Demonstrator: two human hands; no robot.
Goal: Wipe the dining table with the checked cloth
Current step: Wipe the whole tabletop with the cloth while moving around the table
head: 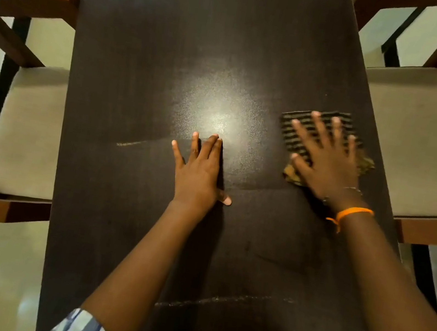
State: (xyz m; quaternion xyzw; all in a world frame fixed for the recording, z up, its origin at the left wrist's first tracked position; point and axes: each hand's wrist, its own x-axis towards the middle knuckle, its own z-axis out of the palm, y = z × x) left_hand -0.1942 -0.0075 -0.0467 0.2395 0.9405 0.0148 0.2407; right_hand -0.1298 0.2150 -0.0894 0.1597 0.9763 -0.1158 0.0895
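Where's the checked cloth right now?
In the head view, the checked cloth lies flat under the right hand near the dining table's right edge, beside the right-hand chair.

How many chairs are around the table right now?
2. One chair is tucked against the table's left edge; the other chair sits at its right edge, beside the checked cloth under the right hand. Others may be out of frame.

The table [157, 39] is dark and long, with a bright glare near its middle. On it lies the cloth [300, 133], near the right edge, flat under the right hand [324, 165]. The left hand [198, 173] lies flat beside the glare. Thin pale lines, perhaps dust, cross the surface.
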